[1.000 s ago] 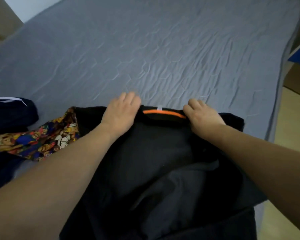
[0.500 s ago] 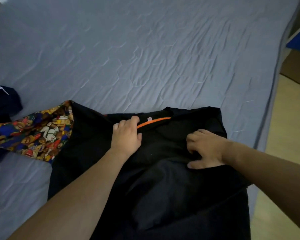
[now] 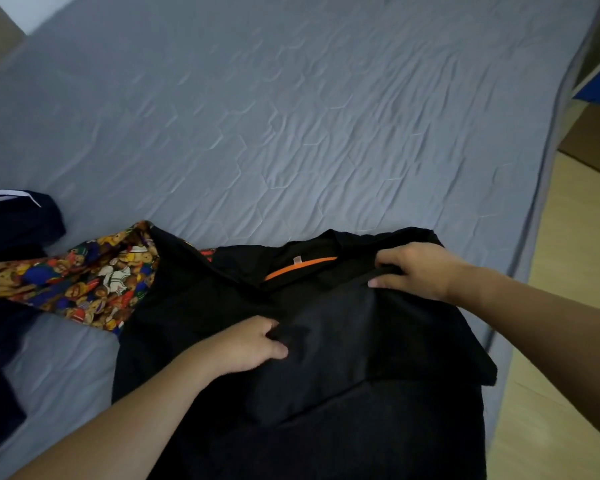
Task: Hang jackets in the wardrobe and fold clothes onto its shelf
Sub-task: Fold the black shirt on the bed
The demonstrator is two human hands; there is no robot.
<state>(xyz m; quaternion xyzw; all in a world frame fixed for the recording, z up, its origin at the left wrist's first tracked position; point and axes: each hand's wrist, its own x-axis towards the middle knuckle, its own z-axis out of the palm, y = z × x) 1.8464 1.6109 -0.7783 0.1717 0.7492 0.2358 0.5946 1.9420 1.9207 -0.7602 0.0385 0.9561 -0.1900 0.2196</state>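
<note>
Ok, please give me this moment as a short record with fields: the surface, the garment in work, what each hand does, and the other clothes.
surface: grey bed sheet
garment in work: black shirt with orange collar strip, lying flat
left hand: pinches the shirt's middle
right hand: grips a fold near the collar
other clothes: patterned cloth partly under the shirt; dark garment at the left

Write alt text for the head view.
Two bare hands grip a black shirt with an orange collar strip on a grey bed: left hand mid-shirt, right hand near the collar. A cartoon-print cloth and dark clothes lie to the left.
</note>
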